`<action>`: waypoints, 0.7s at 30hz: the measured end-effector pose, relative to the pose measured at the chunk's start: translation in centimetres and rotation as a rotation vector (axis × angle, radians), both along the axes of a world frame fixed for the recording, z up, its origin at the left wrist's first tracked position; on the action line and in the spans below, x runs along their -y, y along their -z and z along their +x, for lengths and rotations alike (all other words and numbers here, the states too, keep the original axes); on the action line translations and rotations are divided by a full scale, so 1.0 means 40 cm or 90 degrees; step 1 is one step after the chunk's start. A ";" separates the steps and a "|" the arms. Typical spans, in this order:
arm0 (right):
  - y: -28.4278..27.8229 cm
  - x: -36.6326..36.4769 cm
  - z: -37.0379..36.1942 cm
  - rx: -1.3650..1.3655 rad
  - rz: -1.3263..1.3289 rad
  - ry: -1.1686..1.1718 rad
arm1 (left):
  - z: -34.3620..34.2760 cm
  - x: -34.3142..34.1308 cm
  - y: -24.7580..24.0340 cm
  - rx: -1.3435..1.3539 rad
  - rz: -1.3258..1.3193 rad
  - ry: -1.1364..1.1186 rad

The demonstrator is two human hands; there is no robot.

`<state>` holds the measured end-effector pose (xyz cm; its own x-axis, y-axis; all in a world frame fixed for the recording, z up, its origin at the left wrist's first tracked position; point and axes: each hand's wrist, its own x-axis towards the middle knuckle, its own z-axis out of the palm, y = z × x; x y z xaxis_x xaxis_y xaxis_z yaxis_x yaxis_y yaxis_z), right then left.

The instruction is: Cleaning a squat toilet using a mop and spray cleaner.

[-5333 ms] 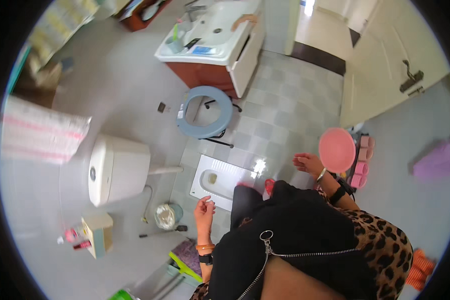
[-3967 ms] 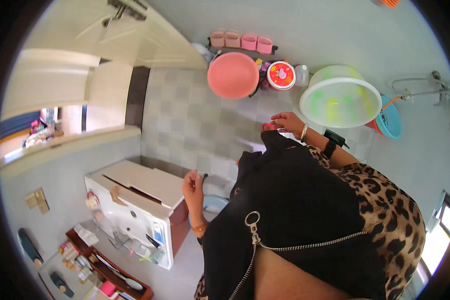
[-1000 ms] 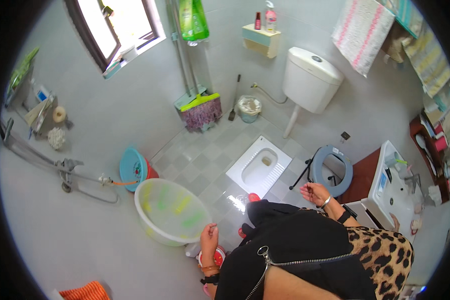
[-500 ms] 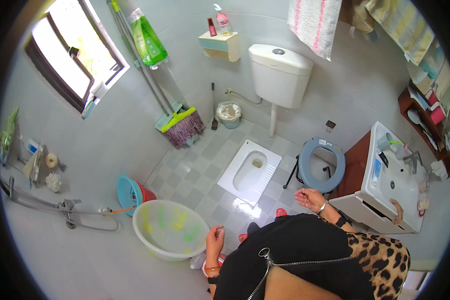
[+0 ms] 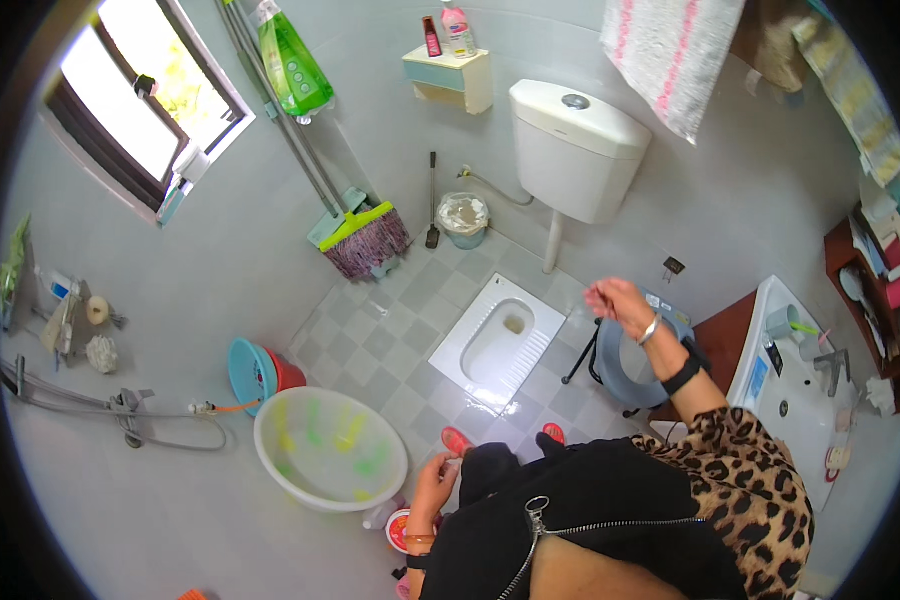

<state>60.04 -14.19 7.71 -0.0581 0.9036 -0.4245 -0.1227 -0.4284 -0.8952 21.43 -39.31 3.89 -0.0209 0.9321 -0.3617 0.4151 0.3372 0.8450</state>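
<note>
My right hand (image 5: 620,303) is raised in front of a grey ring-shaped commode seat (image 5: 632,375) on a black frame. Its fingers are loosely bent and nothing shows in them. A silver bracelet and a black band circle that wrist. Low beside my dark trousers hangs my left hand (image 5: 434,486), fingers slack and slightly curled, with no held thing visible. The closest object to it is a large whitish tub (image 5: 332,450) with yellow and green patches. My feet wear red slippers (image 5: 456,441) on the tiles.
A white squat toilet (image 5: 497,342) is set in the floor ahead. Right of it stands a washbasin cabinet (image 5: 790,400). Blue and red basins (image 5: 252,376), a broom (image 5: 365,240) and a small lidded bucket (image 5: 463,220) line the left and far walls. A cistern (image 5: 578,150) hangs beyond.
My right hand has swung forward and up, now over the commode seat. My left hand stays low by my side. The slippers have shifted and the view has moved slightly.
</note>
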 end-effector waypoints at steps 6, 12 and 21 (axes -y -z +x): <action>-0.194 -0.258 -0.188 -0.001 0.074 -0.038 | -0.158 -0.061 0.080 0.009 0.019 -0.008; -0.270 -0.418 -0.325 0.052 0.099 -0.042 | -0.330 -0.202 0.116 0.005 0.011 0.002; -0.287 -0.517 -0.367 0.072 0.088 -0.043 | -0.383 -0.389 0.065 -0.114 0.077 -0.060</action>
